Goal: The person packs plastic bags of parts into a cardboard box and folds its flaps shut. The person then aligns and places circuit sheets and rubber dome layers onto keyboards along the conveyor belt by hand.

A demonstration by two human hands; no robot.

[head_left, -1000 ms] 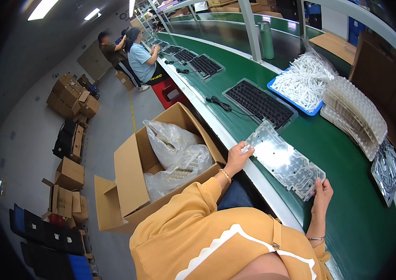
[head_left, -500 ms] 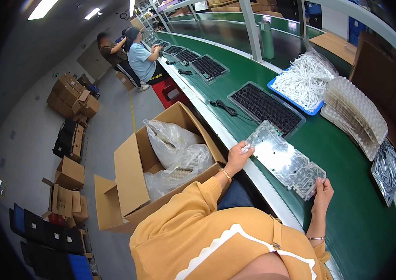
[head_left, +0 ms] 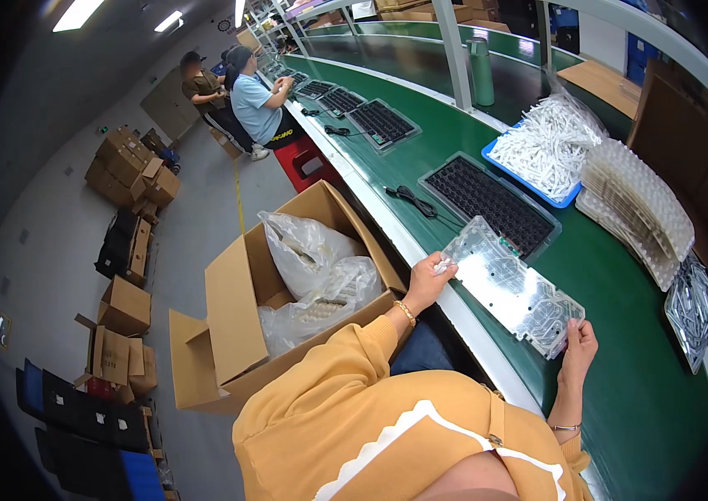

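Note:
A clear keyboard membrane sheet (head_left: 508, 288) with printed circuit traces is stretched between my two hands above the green belt. My left hand (head_left: 429, 282) pinches its far left end, and a small white bit shows at those fingertips. The near right corner is gripped by my right hand (head_left: 577, 346). Just beyond the sheet lies a black keyboard (head_left: 491, 204) in a clear frame, its coiled cable (head_left: 412, 200) toward the belt's edge. The sheet covers part of this keyboard's near end.
A blue tray (head_left: 571, 200) of white sticks, a stack of bubbled plastic sheets (head_left: 637, 200) and a green bottle (head_left: 481, 71) stand across the belt. More keyboards (head_left: 383, 123) line it further up. An open carton (head_left: 233, 313) with plastic bags is at my left. Two people are further along.
The keyboards have slid a little along the belt toward me. My hands hold the membrane sheet almost where it was. The standing person at the far end has lowered an arm.

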